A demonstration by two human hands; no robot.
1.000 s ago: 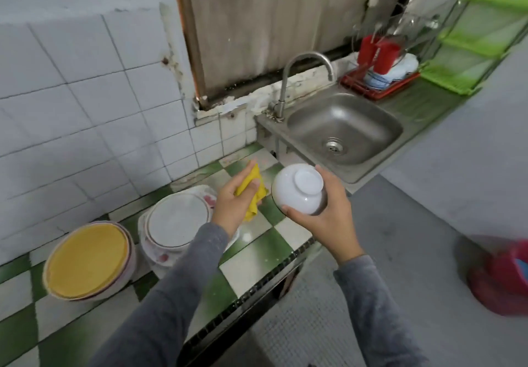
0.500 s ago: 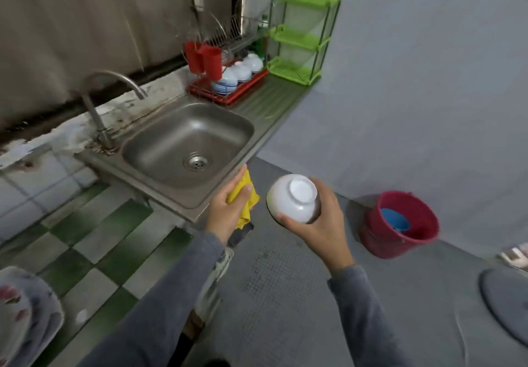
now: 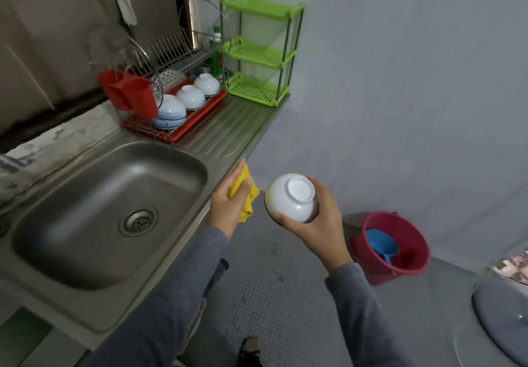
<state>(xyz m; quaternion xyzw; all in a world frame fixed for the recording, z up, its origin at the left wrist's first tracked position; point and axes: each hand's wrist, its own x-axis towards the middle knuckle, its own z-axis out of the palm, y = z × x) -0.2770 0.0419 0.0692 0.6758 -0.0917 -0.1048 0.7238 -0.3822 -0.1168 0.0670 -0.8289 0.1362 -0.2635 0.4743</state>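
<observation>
My right hand [image 3: 317,221] grips a white bowl [image 3: 291,198] turned bottom up, held in the air just off the front edge of the steel counter. My left hand [image 3: 228,204] holds a crumpled yellow cloth [image 3: 247,195] beside the bowl, a small gap between them. At the back stands a red dish rack [image 3: 171,129] with three upturned white and blue bowls [image 3: 190,98] and red cups [image 3: 128,95].
A steel sink [image 3: 108,206] with a drain lies at the left, a ribbed drainboard [image 3: 228,126] behind my hands. A green three-tier shelf [image 3: 260,49] stands at the counter's end. On the floor sits a red bucket [image 3: 414,264] with a blue scoop, and a grey lid [image 3: 503,315].
My view has swung right, from the tiled counter with stacked plates past the sink toward the dish rack. Both hands have kept their hold on the cloth and the bowl.
</observation>
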